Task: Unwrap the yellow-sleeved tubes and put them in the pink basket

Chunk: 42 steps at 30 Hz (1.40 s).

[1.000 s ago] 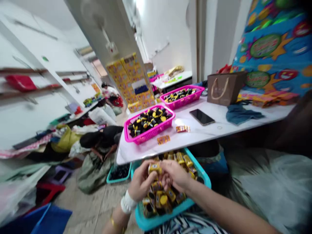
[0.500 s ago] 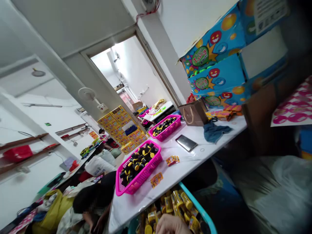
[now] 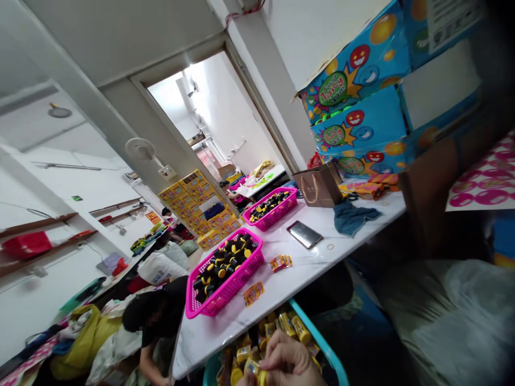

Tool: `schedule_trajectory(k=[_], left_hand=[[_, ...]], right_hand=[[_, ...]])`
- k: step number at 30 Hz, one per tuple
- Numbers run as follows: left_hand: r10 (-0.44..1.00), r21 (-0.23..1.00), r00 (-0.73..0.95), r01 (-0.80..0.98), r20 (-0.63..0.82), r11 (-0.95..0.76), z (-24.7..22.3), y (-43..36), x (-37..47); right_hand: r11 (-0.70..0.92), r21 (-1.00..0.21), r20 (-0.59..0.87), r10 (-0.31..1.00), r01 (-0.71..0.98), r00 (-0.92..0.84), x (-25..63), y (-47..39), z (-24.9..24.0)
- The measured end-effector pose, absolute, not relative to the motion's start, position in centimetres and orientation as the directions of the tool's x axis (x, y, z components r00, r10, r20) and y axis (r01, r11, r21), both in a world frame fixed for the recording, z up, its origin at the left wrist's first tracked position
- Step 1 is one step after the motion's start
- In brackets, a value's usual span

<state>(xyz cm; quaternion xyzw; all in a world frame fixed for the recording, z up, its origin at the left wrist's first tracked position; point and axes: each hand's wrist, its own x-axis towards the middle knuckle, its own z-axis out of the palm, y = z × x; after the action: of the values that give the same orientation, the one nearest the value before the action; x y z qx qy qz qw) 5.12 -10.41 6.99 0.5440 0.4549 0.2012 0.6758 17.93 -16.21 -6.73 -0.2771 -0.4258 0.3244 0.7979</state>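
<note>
At the bottom edge, my right hand (image 3: 292, 358) is closed, thumb and fingers pinching the yellow end of a small wrapped yellow jar (image 3: 252, 366). Only a bit of my left hand (image 3: 243, 380) shows, its fingers against the same jar; the rest is cut off by the frame. Both hands are over a teal basket (image 3: 322, 343) filled with similar yellow jars (image 3: 286, 324) in printed wrappers. On the white table (image 3: 309, 268) beyond lie two small piles of orange printed sleeves or labels, one nearer (image 3: 253, 294) and one farther (image 3: 280, 262).
Two pink baskets (image 3: 223, 300) (image 3: 277, 208) hold black jars with yellow lids. A phone (image 3: 304, 234), a blue cloth (image 3: 354, 217) and a brown paper bag (image 3: 317, 186) lie farther along. Blue cartons (image 3: 362, 118) are stacked at right. Another person (image 3: 161, 316) bends down at left.
My right hand has risen further into view, with the small yellow jar now showing at its fingertips. My left fingers have appeared at the bottom edge. The camera view has shifted slightly.
</note>
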Motion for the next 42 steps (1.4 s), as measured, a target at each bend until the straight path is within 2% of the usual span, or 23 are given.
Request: schedule_trajectory(k=[3,6,8,10,12,17,22,26,30,37,39,42], left_hand=[[0.778,0.929,0.513,0.138,-0.364,0.344,5.1,-10.2,5.0],[0.786,0.912,0.483,0.068,-0.385,0.405,2.4,-11.4,4.7],[0.797,0.891,0.450,-0.007,-0.402,0.454,1.1,-12.6,4.6],[0.845,0.884,0.410,-0.163,-0.344,0.439,0.7,-13.6,4.8],[0.872,0.903,0.400,-0.197,-0.281,0.382,0.9,-13.8,5.1],[0.842,0.937,0.481,-0.106,-0.245,0.333,0.9,-13.6,5.3],[0.814,0.970,0.547,-0.010,-0.197,0.241,-0.5,-14.1,4.7],[0.870,0.973,0.453,-0.021,-0.194,0.228,-1.4,-13.7,3.8],[0.955,0.984,0.268,-0.090,-0.127,0.156,-1.8,-13.4,2.7],[0.859,0.988,0.500,-0.045,-0.108,0.150,-1.6,-13.3,1.5],[0.858,0.983,0.496,-0.041,-0.135,0.178,-1.6,-13.2,1.2],[0.848,0.986,0.517,-0.044,-0.114,0.159,-1.9,-13.0,0.7]], right_hand=[[0.600,-0.733,0.443,0.779,-0.321,0.443,17.7,-16.3,-6.2],[0.384,-0.803,0.234,0.906,-0.455,0.352,17.9,-17.0,-5.4],[0.237,-0.832,0.079,0.946,-0.502,0.316,18.3,-17.7,-4.9],[0.213,-0.850,0.046,0.941,-0.481,0.334,18.9,-18.4,-4.5],[0.269,-0.879,0.127,0.928,-0.394,0.350,19.4,-18.9,-4.5],[0.395,-0.915,0.349,0.879,-0.085,0.326,19.7,-20.0,-4.9],[0.411,-0.906,0.423,0.862,0.106,0.280,19.4,-20.1,-5.0],[0.393,-0.901,0.432,0.857,0.185,0.281,19.3,-20.0,-5.1],[0.314,-0.942,0.335,0.880,0.118,0.336,19.0,-19.8,-5.3],[0.150,-0.976,0.124,0.979,-0.158,0.162,17.7,-19.0,-4.7],[0.165,-0.980,0.145,0.976,-0.114,0.164,17.7,-18.8,-4.5],[0.257,-0.966,0.260,0.948,0.041,0.182,18.0,-18.4,-4.7]])
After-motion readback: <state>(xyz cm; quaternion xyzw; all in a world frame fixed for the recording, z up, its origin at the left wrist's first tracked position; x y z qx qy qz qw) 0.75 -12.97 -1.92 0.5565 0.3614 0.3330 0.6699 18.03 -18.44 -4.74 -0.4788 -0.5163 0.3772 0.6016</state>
